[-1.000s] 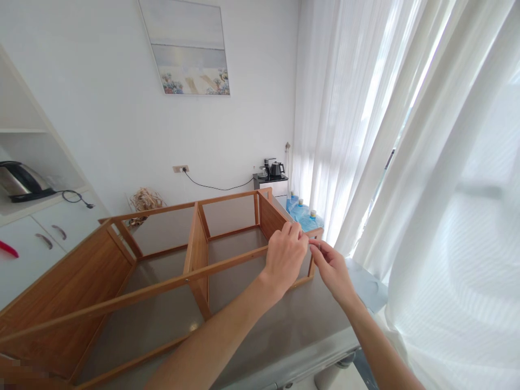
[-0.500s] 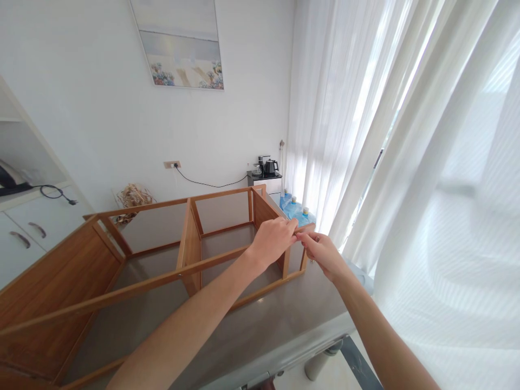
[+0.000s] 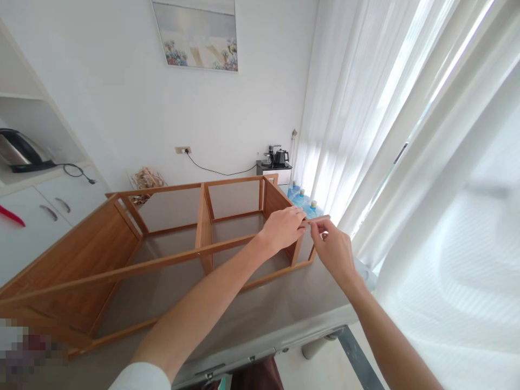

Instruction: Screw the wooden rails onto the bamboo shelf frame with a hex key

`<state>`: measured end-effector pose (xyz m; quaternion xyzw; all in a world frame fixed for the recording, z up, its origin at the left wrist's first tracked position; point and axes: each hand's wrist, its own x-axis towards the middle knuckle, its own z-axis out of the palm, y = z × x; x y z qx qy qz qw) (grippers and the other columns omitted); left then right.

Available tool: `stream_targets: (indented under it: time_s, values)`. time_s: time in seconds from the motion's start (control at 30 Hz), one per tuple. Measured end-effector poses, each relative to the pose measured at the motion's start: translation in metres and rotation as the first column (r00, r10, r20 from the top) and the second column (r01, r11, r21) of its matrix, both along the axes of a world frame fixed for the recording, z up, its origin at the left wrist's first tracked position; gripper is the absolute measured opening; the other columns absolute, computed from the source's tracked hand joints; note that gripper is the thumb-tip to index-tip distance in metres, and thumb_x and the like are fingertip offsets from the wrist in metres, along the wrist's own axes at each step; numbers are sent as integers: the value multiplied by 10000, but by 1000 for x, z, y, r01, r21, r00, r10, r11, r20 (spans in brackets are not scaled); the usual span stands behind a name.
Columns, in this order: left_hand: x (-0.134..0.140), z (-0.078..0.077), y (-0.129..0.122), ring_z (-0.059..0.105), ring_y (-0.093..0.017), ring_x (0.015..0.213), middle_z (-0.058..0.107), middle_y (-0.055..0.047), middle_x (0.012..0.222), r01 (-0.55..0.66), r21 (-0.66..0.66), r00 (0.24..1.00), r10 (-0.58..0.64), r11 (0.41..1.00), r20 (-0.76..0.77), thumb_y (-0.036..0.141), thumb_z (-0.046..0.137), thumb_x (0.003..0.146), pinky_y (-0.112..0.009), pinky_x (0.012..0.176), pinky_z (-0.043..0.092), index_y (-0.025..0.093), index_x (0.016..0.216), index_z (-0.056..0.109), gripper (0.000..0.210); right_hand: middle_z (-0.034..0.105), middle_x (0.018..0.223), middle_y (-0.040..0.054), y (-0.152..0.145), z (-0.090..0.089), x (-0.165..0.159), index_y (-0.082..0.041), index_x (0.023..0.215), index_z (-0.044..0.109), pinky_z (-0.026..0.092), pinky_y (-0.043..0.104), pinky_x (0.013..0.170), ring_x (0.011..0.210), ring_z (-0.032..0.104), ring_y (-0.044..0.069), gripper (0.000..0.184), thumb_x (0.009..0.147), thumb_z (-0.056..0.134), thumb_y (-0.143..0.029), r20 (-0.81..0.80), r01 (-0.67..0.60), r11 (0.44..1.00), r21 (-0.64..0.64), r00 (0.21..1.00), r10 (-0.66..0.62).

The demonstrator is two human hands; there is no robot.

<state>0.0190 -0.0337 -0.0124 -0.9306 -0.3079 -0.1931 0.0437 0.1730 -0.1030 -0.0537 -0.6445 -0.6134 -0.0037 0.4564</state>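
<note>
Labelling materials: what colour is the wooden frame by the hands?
Wooden frame: orange-brown, best in head view.

Daylight filters through white curtains [image 3: 365, 81] beside a white wall [image 3: 122, 97].

I see wood with visible grain and a soft satin sheen on the shelf [image 3: 206, 227]. The table [image 3: 292, 287] looks smooth and faintly glossy from here, the curtain [image 3: 447, 206] thin cloth, the kettle [image 3: 18, 149] shiny metal with black plastic, the bottles [image 3: 298, 199] clear blue plastic, the wall [image 3: 252, 108] matt.
</note>
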Motion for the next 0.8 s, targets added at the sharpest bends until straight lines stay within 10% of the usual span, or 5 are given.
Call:
stream_targets:
  time_s: [0.8]
  values:
    - [0, -4, -1, 588, -219, 1191, 618, -78, 1256, 7, -7, 998, -6, 1000, 61, 334, 481, 981, -333, 969, 521, 212, 1191, 564, 256, 723, 795, 25, 2, -17, 2, -254, 944, 715, 436, 290, 637, 620, 600, 177, 380, 919, 518, -578, -108, 54, 999, 7, 993, -53]
